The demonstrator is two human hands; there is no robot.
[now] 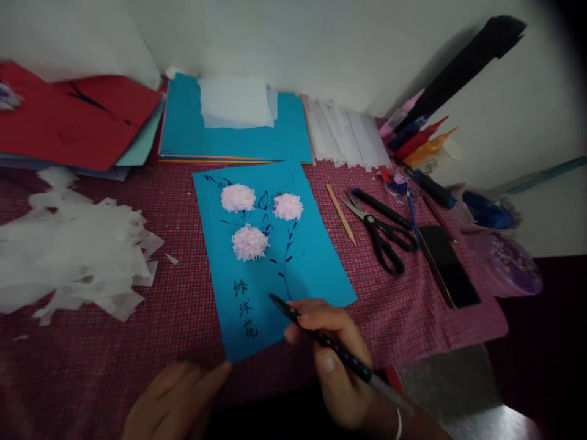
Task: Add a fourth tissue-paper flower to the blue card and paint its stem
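Observation:
A blue sheet of paper lies on the checked cloth in front of me. It bears three fluffy pale-pink flowers, dark blue painted stems and leaves, and a column of black handwritten characters at its lower left. My right hand grips a dark pen with coloured dots, its tip over the sheet to the right of the writing. Whether the tip touches the paper I cannot tell. My left hand is open at the near left corner of the sheet, one stretched finger at that corner.
Scissors, a wooden stick, a dark marker and a phone lie to the right. White paper pieces are heaped at left. Stacked coloured paper and white strips lie along the wall, near paint bottles.

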